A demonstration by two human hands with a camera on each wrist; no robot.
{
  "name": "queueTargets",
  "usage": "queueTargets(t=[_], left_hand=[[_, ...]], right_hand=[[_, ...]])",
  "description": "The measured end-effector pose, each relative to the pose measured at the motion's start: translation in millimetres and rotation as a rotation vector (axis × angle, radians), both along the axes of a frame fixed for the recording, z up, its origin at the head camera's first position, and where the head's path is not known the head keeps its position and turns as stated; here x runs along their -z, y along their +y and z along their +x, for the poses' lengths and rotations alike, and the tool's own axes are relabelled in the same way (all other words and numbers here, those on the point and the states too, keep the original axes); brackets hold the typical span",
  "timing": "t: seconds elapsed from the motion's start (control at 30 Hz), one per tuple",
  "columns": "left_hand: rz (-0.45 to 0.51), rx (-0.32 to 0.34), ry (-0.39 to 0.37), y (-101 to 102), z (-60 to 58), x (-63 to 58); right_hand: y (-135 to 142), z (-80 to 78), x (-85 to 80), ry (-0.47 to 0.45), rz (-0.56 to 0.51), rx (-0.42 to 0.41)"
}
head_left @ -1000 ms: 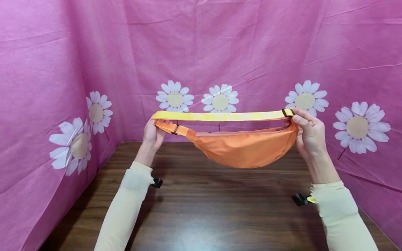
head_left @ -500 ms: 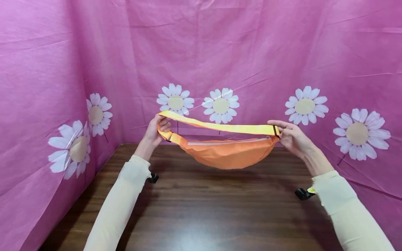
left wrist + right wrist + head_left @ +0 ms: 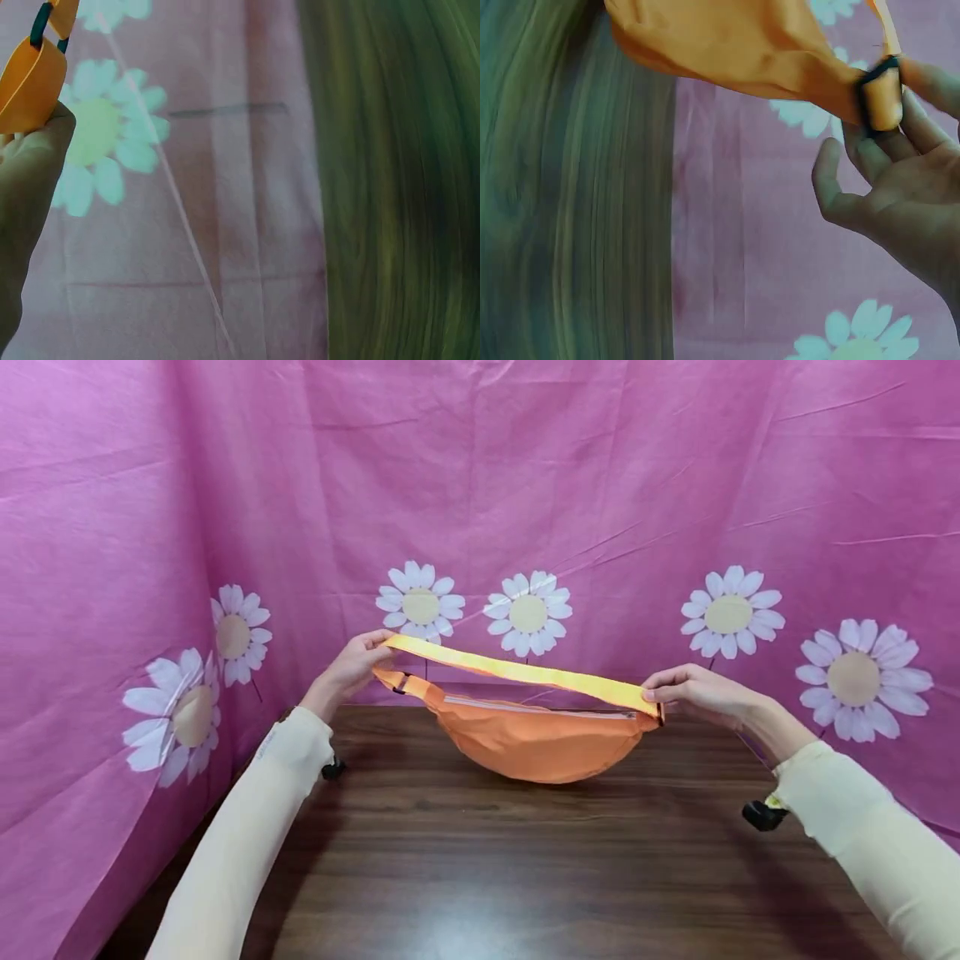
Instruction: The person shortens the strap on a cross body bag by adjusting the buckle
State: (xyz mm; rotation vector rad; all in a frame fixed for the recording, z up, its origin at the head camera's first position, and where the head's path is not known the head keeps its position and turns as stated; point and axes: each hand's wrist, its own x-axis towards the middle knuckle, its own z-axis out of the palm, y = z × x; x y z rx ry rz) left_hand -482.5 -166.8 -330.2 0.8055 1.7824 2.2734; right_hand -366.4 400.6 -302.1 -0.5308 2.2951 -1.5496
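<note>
An orange waist bag (image 3: pixel 540 739) hangs between my two hands, over the far part of the table in the head view. Its pouch sags in a half-moon, with a pale zipper (image 3: pixel 525 706) along the top. The bright strap (image 3: pixel 517 670) stretches above it, sloping down to the right. My left hand (image 3: pixel 351 664) pinches the strap loop at the left end, beside a dark slider buckle (image 3: pixel 401 682). At the right end my right hand (image 3: pixel 701 695) pinches the strap by another black buckle (image 3: pixel 864 101). In the left wrist view the orange strap (image 3: pixel 34 82) rises past the hand.
The dark wooden table (image 3: pixel 480 868) spreads below the bag. A pink cloth (image 3: pixel 465 468) printed with white daisies surrounds it at the back and sides. A small black camera (image 3: pixel 763 815) juts from the right sleeve, another black device (image 3: pixel 333 768) from the left.
The bag has shifted left and slightly lower, its right end dropping. My right hand has moved left and lower and regripped near the buckle; my left fingers have changed to a pinch on the strap.
</note>
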Motion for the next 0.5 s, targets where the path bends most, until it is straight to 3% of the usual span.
queueTargets(t=[0.1, 0.17, 0.27, 0.37, 0.43, 0.5], left_hand=[[-0.169, -0.038, 0.037, 4.7, -13.5, -4.4], [-0.169, -0.065, 0.060, 10.3, -22.2, -7.9], [-0.104, -0.180, 0.125, 21.0, -30.2, -11.8], [-0.077, -0.279, 0.200, 30.1, -31.2, -12.0], [-0.171, -0.323, 0.251, 32.8, -28.8, -7.8], [-0.310, -0.327, 0.301, 33.8, -26.7, 0.8]], right_hand=[[6.5, -19.8, -6.0, -0.042, -0.007, 0.030], [6.9, -33.3, -9.3, -0.054, -0.056, 0.075], [1.7, -48.9, -13.5, -0.014, -0.166, 0.149], [-4.6, -56.9, -14.2, 0.080, -0.239, 0.223], [-5.3, -58.9, -9.5, 0.197, -0.176, 0.276], [-1.0, -59.2, 0.9, 0.306, -0.068, 0.317]])
